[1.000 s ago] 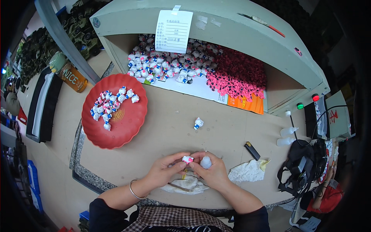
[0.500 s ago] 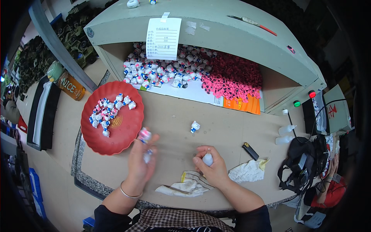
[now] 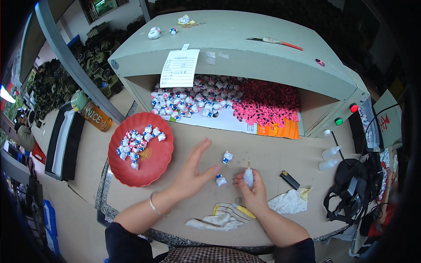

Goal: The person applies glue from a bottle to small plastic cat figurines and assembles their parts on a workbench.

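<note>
My left hand reaches over the middle of the table with its fingers spread, nothing held in it. Just beyond its thumb lies a small white and blue cat-like figurine. A second such figurine sits a little farther back. My right hand is wrapped round a small whitish squeeze bottle, its thin needle tip pointing up. To the left stands a red scalloped bowl with several figurines, some bearing pink parts.
A grey-green shelf box at the back holds heaped figurines and small pink pieces. Crumpled cloths, a black lighter-like object, two translucent bottles and a black bag lie near my right hand.
My left hand has moved right, away from the bowl, and opened. A figurine now lies by its thumb. The bottle has turned needle up in my right hand. The whole view has shifted.
</note>
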A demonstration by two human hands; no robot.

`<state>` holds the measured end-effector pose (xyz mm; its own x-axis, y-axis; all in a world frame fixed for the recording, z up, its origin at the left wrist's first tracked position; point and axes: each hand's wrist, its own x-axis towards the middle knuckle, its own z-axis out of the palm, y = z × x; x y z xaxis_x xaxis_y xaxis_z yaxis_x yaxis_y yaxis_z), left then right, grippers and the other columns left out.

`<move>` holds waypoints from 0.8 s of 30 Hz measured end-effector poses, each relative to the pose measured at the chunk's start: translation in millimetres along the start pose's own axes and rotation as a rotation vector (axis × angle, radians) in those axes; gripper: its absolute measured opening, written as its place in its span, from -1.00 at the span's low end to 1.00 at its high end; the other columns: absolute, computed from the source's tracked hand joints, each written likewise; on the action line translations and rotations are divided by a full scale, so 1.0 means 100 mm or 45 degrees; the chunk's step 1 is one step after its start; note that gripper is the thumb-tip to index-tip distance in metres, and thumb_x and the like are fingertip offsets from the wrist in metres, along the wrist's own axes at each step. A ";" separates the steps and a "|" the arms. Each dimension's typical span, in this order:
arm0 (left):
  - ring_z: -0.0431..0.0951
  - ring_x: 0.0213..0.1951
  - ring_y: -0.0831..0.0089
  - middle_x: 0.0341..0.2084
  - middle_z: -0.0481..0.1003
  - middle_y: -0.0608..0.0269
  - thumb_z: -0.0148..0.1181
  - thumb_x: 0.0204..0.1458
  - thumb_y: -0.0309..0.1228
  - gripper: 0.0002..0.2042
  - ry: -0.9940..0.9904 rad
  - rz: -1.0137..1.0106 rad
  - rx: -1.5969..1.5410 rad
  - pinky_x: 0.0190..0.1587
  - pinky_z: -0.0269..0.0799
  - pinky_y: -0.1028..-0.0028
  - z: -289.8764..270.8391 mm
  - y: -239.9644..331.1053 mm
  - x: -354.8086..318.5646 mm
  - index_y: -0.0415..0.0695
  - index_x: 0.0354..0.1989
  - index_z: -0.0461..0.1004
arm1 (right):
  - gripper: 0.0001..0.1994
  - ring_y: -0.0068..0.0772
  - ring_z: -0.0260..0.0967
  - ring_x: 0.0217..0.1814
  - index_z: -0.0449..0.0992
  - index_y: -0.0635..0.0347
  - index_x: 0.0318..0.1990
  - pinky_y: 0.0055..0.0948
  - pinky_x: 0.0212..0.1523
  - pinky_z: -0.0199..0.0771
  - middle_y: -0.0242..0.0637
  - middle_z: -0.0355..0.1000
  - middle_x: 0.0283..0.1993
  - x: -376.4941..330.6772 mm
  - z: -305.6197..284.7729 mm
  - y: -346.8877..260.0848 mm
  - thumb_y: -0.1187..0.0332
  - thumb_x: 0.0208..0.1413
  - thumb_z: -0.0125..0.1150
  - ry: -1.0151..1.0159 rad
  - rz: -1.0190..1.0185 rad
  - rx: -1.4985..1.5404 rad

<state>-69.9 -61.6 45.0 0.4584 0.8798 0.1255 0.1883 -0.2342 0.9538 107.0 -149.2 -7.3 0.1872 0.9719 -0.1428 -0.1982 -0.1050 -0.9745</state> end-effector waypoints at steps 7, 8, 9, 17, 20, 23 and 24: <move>0.13 0.06 0.06 0.01 0.17 -0.01 0.11 -0.17 -0.30 -0.56 0.322 0.405 0.968 0.05 0.11 0.25 -0.02 -0.31 1.86 -0.16 -0.05 0.30 | -0.73 -0.51 0.28 -0.20 0.13 0.27 -0.06 -0.48 -0.16 0.38 -0.27 0.26 -0.22 0.00 0.00 0.07 0.57 0.05 -0.10 -0.023 -0.058 -0.059; 0.13 0.06 0.06 0.01 0.17 -0.01 0.11 -0.17 -0.30 -0.56 0.323 0.419 0.963 0.05 0.11 0.25 0.00 -0.32 2.07 -0.16 -0.05 0.30 | -0.73 -0.51 0.28 -0.20 0.13 0.27 -0.06 -0.48 -0.17 0.38 -0.27 0.26 -0.22 0.01 -0.01 0.08 0.56 0.05 -0.10 -0.029 -0.055 -0.074; 0.16 0.04 0.07 -0.02 0.21 0.03 0.08 -0.17 -0.26 -0.59 0.244 0.279 1.128 0.02 0.14 0.25 0.00 -0.32 2.23 -0.12 -0.09 0.33 | -0.73 -0.51 0.28 -0.20 0.13 0.27 -0.06 -0.48 -0.17 0.38 -0.27 0.26 -0.22 0.01 -0.01 0.08 0.56 0.05 -0.10 -0.027 -0.062 -0.075; 0.33 -0.15 0.08 -0.26 0.38 0.05 0.05 -0.18 -0.17 -0.69 0.363 0.374 1.400 -0.09 0.22 0.21 0.12 -0.64 2.31 -0.08 -0.29 0.44 | -0.71 -0.51 0.27 -0.21 0.11 0.27 -0.04 -0.48 -0.20 0.40 -0.26 0.26 -0.23 0.03 -0.03 0.00 0.56 0.06 -0.11 0.004 -0.008 0.085; 0.32 -0.15 0.16 -0.31 0.38 0.04 0.14 -0.23 -0.32 -0.80 0.427 0.354 1.069 -0.11 0.23 0.28 0.17 -0.72 2.02 -0.18 -0.46 0.47 | -0.70 -0.51 0.26 -0.24 0.11 0.25 -0.03 -0.48 -0.23 0.40 -0.27 0.26 -0.24 0.04 -0.03 -0.02 0.56 0.05 -0.12 0.069 -0.025 0.169; 0.30 -0.15 0.10 -0.37 0.37 0.04 0.16 -0.26 -0.34 -0.80 0.549 0.499 0.946 -0.13 0.25 0.25 0.13 -0.65 1.59 -0.22 -0.50 0.46 | -0.68 -0.52 0.27 -0.21 0.10 0.29 -0.01 -0.50 -0.20 0.40 -0.27 0.26 -0.22 0.05 -0.06 -0.06 0.52 0.06 -0.09 0.073 -0.102 0.188; 0.30 -0.17 0.11 -0.36 0.35 0.07 0.18 -0.27 -0.42 -0.83 0.552 0.590 0.927 -0.15 0.25 0.27 0.15 -0.62 1.47 -0.23 -0.49 0.45 | -0.68 -0.52 0.27 -0.21 0.10 0.29 -0.01 -0.50 -0.20 0.40 -0.27 0.26 -0.22 0.05 -0.09 -0.10 0.52 0.06 -0.09 0.073 -0.103 0.180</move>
<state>-1.3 75.7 0.2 0.2894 0.6779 0.6758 0.6289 -0.6669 0.3996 118.2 -144.9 -0.1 0.2621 0.9618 -0.0789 -0.3131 0.0074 -0.9497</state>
